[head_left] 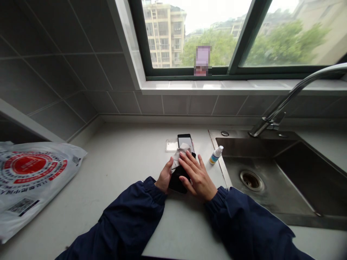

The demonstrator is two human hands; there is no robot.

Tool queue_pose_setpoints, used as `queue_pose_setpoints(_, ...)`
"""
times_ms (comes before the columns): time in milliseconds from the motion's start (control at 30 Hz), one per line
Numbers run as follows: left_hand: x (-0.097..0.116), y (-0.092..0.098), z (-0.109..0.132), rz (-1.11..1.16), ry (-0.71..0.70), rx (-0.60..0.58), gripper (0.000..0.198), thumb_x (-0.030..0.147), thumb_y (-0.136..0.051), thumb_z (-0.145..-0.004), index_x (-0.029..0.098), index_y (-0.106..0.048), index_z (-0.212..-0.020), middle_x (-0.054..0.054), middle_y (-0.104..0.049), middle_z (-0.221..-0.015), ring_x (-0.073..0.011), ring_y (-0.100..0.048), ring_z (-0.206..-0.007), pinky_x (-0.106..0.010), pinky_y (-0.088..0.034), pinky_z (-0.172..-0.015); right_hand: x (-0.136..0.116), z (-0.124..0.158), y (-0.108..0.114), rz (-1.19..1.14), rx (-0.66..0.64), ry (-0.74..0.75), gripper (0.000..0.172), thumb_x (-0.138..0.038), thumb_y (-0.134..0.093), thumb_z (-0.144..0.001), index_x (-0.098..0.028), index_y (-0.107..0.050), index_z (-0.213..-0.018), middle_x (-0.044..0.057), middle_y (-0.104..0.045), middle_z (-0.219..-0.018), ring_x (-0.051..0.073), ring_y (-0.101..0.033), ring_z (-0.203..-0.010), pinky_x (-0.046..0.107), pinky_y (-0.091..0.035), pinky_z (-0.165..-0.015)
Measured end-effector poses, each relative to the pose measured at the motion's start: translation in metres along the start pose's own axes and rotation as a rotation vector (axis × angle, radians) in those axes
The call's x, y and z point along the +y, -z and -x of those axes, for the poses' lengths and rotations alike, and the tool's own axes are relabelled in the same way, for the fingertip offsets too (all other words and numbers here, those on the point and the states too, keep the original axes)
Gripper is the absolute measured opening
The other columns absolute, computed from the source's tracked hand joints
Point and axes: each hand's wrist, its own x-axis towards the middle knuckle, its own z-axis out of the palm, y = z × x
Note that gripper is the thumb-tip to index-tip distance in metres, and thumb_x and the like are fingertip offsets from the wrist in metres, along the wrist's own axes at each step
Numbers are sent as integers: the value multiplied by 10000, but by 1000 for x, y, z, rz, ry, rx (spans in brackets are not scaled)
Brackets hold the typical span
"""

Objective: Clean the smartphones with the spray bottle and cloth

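My left hand [165,176] is closed around the left edge of a black smartphone [179,178], which is held tilted just over the counter. Across its upper part lies a crumpled whitish wipe [176,156]. My right hand [196,176] rests over the phone with fingers stretched out, the fingertips pressing on the wipe. Just beyond, a second phone [185,139] with a lit pale screen is partly covered by the wipe and fingers. Beside it is a clear phone case [171,145]. A small spray bottle [216,155] with a white cap stands right of my right hand.
A steel sink [271,195] with a curved faucet [292,92] takes up the right side. A white printed plastic bag [40,177] lies at the left on the pale counter [116,151]. Behind are a tiled wall and a window [217,36].
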Motion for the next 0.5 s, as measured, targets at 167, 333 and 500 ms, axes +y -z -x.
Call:
queue_pose_setpoints(167,-2,-3,3,-88,37,-67,512,369,-366,-1016,106,-521,-1427,-121,-633,-1347,-253,-454,-1394,-353,-303,-1187,0,-2,1,21,15,-56,605,-361,-443,-1002,-146,-300,-1549,157,-237,-1628,314,-171,-1524,629,-143,-1197)
queue_pose_setpoints(333,-2,-15,5,-102,-9,-47,475,302,-408,-1006,159,-507,-1447,-80,-601,-1398,-224,-403,-1429,-330,-285,-1200,-1,-4,2,23,-13,-76,615,-360,-443,-1008,-164,-270,-1564,145,-232,-1629,322,-134,-1529,650,-141,-1188)
queue_pose_setpoints(500,1,-15,5,-10,46,13,524,410,-341,-1029,128,-502,-1440,-107,-601,-1391,-210,-390,-1437,-318,-282,-1198,-8,-5,1,16,-87,-3,636,-377,-466,-1004,-159,-264,-1566,136,-274,-1613,327,-152,-1523,651,-96,-1197)
